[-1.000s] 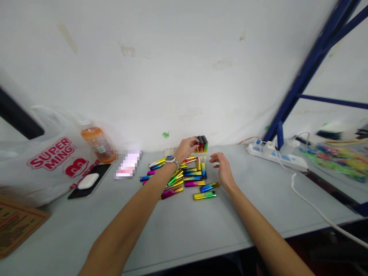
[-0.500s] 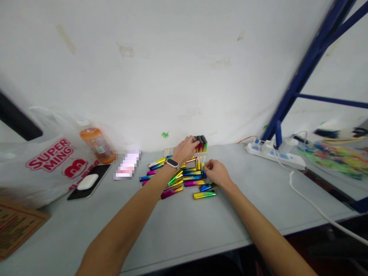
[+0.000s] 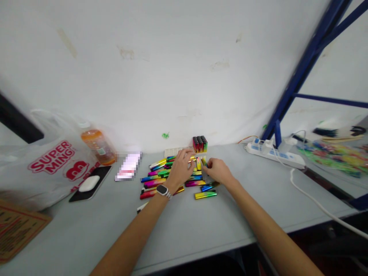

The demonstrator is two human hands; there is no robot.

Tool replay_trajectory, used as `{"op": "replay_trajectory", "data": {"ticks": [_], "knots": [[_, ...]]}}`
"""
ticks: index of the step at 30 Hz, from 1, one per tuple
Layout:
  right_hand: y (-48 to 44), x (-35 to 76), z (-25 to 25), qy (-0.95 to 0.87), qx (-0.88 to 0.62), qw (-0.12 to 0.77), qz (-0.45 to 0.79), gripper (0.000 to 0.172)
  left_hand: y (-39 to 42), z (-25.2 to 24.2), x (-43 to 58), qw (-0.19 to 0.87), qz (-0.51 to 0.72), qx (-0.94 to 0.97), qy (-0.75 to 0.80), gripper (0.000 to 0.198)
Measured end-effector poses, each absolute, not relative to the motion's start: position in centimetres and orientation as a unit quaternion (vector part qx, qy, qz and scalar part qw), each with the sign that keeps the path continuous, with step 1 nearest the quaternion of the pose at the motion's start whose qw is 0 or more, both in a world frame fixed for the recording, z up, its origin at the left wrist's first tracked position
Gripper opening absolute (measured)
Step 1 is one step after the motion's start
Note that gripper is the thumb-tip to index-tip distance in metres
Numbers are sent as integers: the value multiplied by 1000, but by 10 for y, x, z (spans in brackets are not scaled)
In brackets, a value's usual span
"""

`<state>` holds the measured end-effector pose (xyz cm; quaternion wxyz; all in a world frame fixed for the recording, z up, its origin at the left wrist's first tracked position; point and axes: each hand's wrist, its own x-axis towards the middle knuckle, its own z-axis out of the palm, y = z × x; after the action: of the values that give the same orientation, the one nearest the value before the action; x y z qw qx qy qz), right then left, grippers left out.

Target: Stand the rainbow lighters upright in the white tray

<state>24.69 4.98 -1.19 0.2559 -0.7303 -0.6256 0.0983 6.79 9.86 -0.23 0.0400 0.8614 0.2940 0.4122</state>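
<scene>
A heap of shiny rainbow-coloured lighters (image 3: pixel 161 178) lies on the grey table (image 3: pixel 201 226). Behind the heap, by the wall, stands a small block of upright lighters (image 3: pixel 200 144). My left hand (image 3: pixel 181 168), with a watch on its wrist, rests over the heap, its fingers curled down onto the lighters. My right hand (image 3: pixel 217 170) is beside it, fingers pinched on a lighter (image 3: pixel 204 162) at the heap's right side. A single lighter (image 3: pixel 205 194) lies nearest me.
At the left are a white plastic bag (image 3: pixel 48 165), an orange bottle (image 3: pixel 96 143), a white case on a dark phone (image 3: pixel 89 183) and a cardboard box (image 3: pixel 17 230). A power strip (image 3: pixel 273 153) with a white cable and a blue rack frame (image 3: pixel 304 69) are at the right.
My left hand has left the upright block and come down onto the heap. My right hand, open a second ago, has closed on a lighter in the heap.
</scene>
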Motion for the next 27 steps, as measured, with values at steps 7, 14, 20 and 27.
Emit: {"op": "replay_trajectory", "data": {"ticks": [7, 14, 20, 27], "knots": [[41, 223, -4, -628, -559, 503, 203, 27, 72, 2, 44, 61, 411, 867, 273, 35], [64, 197, -1, -544, -469, 630, 295, 37, 77, 2, 36, 80, 472, 830, 286, 22], [69, 173, 4, -487, -396, 657, 417, 33, 74, 1, 25, 112, 523, 783, 319, 17], [47, 173, 0, -426, -380, 610, 550, 34, 72, -2, 22, 155, 522, 774, 324, 15]]}}
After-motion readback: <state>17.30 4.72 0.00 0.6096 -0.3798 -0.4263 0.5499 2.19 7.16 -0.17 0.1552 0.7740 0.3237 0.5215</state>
